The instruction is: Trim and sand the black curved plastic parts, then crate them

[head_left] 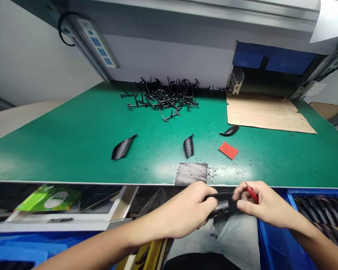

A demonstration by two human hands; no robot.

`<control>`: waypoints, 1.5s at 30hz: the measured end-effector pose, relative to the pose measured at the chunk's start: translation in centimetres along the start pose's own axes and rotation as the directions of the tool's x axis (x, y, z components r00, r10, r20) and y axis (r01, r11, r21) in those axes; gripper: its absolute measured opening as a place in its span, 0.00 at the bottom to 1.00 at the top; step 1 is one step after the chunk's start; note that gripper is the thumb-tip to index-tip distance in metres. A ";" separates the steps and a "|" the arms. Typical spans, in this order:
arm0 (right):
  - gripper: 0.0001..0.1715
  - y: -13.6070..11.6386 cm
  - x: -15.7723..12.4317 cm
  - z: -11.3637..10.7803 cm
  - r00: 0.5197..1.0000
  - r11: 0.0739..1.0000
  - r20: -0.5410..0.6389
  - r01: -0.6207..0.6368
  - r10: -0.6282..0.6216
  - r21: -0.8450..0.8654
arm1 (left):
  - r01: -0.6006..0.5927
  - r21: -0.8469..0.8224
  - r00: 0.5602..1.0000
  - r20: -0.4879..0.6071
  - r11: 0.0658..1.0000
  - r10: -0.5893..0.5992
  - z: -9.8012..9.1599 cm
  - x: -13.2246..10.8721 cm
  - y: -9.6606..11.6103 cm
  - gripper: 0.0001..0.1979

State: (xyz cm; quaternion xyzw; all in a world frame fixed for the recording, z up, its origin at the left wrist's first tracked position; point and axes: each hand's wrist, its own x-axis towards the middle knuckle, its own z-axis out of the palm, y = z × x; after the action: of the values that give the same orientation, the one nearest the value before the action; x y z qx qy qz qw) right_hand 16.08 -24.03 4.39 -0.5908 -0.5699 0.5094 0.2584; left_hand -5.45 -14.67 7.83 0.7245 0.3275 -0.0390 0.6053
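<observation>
My left hand point(194, 208) is closed around a curved black plastic part point(222, 206), just in front of the table edge and above my lap. Held in my right hand point(267, 204) is a small red-handled tool point(252, 194) with a thin pointed tip angled up and left; its exact kind is unclear. The thumb and forefinger of that hand are close to the right end of the part, and whether they touch it I cannot tell. On the table beyond lie three similar black curved pieces, at the left point(122, 148), middle point(188, 146) and right point(230, 130).
A heap of black branched plastic pieces point(166, 95) covers the back of the green table point(81, 123). Nearer are a red rectangle point(228, 150), a grey square pad point(191, 173) and black scraps. Cardboard point(270, 112) lies back right; a blue bin point(276, 240) holds black parts.
</observation>
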 end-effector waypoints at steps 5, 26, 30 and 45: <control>0.18 1.6 1.1 -1.5 0.954 0.992 -0.275 0.111 -0.123 -0.060 | -0.197 0.316 0.980 0.033 0.928 0.197 -1.4 4.1 1.3 0.10; 0.36 5.9 -1.4 -9.2 0.729 0.816 -0.675 -0.320 -0.114 -0.482 | -0.272 -0.104 0.915 -0.336 0.957 0.224 -2.6 11.1 0.6 0.20; 0.36 4.1 -0.6 -5.9 0.826 0.782 -0.494 -0.109 -0.273 -0.613 | -0.163 -0.630 0.980 -0.195 0.759 0.048 0.8 4.2 -3.8 0.10; 0.45 -2.3 -0.4 5.0 0.770 0.342 -0.103 0.156 -0.630 -0.927 | 0.075 -0.394 0.983 0.185 0.916 -0.001 0.7 -3.6 -2.0 0.11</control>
State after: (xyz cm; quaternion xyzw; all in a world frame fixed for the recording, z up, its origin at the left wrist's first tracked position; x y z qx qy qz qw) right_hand 10.70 -25.27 4.77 -0.5723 -0.7995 -0.0939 0.1564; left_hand -9.11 -16.79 7.57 0.5726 0.2862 -0.0490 0.7667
